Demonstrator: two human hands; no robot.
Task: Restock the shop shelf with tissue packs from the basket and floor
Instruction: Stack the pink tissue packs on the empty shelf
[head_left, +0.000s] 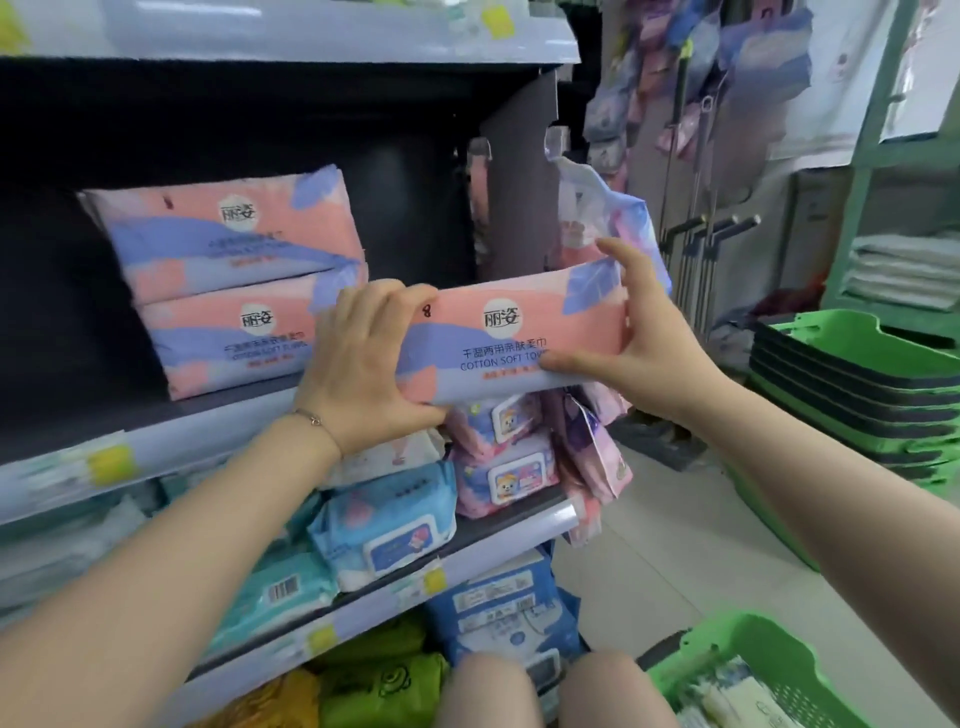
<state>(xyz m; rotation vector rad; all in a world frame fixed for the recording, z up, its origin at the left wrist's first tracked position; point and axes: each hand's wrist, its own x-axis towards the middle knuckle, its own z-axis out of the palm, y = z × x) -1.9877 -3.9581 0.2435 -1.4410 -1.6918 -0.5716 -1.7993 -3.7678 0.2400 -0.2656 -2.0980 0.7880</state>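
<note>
Your left hand (363, 364) gripped the tissue pack (498, 332) at its left end, fingers (379, 299) curled over the top and thumb beneath. Your right hand (639, 332) pinched the right end. The pack hung level over the shelf's (218, 434) front edge, just right of two stacked packs (234, 270), with open room behind it.

The left hand (363, 364) covers the pack's (498, 338) left end, and the right hand's (644, 332) thumb hides the last letters of its print. Left of the pack, the two stacked packs (234, 280) are blurred, their small print unreadable. Below and right of the pack, the basket (753, 634) runs off the edge, its contents too blurred to name.
</note>
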